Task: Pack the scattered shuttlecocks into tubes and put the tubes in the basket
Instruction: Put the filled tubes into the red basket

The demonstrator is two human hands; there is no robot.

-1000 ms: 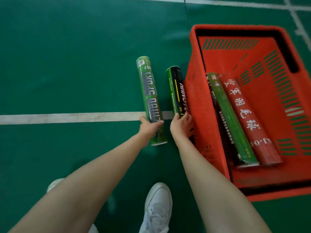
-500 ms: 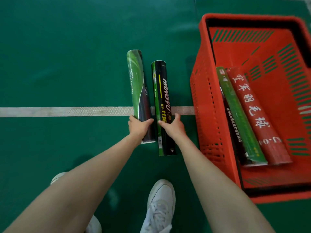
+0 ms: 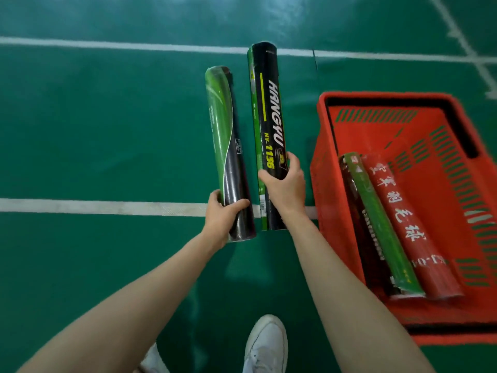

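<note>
Both your hands have come up with a tube each. Your left hand [image 3: 223, 214] grips the green-and-black tube [image 3: 226, 146] near its lower end, thumb across the front, fingers curled round behind. Your right hand [image 3: 285, 184] holds the HANGYU tube [image 3: 266, 111] a bit higher along its length, thumb on the left side, fingers wrapped round the right. Half a second ago both hands were low at the near ends, with the tubes looking flat on the floor. Now the tubes look bigger and nearer the camera, so they read as lifted, though I can't tell the height.

The tubes point away from you, side by side, close but apart, the HANGYU one reaching further out. Its far end now overlaps the far white line [image 3: 134, 45], which was out of view before. The near white line [image 3: 80, 205] passes behind both tubes by your hands, same as earlier.

The red basket [image 3: 320, 146] sits to your right, just beside your right hand, lower in view than before. Contents unchanged: a red tube [image 3: 403, 222], a green tube [image 3: 376, 219] and a dark tube [image 3: 355, 205] lie side by side along its left part, touching. The dark one is mostly hidden.

A white shoe [image 3: 266, 343] shows at the bottom, between your forearms. Caps on the held tubes: can't tell.
</note>
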